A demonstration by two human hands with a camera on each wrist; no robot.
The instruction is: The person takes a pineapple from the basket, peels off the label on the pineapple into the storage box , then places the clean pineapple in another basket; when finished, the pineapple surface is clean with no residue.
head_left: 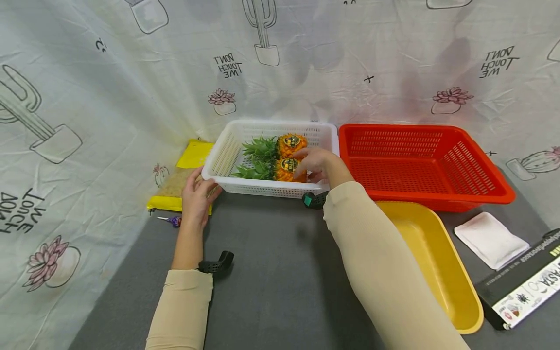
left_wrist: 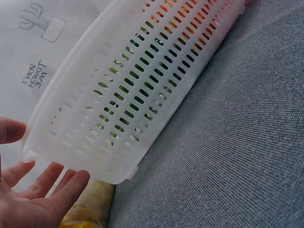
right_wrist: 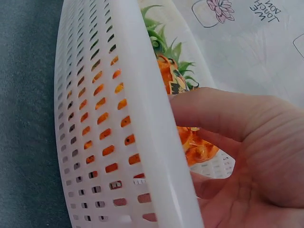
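Taking the bare middle of the table (head_left: 262, 272) as the clock's centre, the white basket (head_left: 262, 187) sits at 12. The likeliest trouble is there: the right hand (head_left: 319, 164) reaches over the near rim, and the black camera (head_left: 316, 200) on its wrist is close to the front wall, so a low move could knock the basket askew. The two pineapples lie side by side, apparently touching, so tugging one may roll or drag the other, and their leaves could snag. If the left hand (head_left: 197, 199) pushes sideways, the basket could bump the red basket (head_left: 389, 170) at 2.

The left hand holds the basket's near corner at 10, thumb by the rim, fingers below it. The right hand bends over the right end of the near pineapple (head_left: 286, 167); the rim hides its fingertips in the wrist view, so I cannot tell whether it grips.

The white basket contains that one and the far pineapple (head_left: 290, 142), leaves pointing toward 9. The red basket shows its slotted walls and floor. The yellow tray (head_left: 442, 262) at 3 is partly covered by the right sleeve (head_left: 380, 262), hiding some of its inside. A yellow-ended bag (head_left: 172, 184) at 10 holds something pale I cannot identify.
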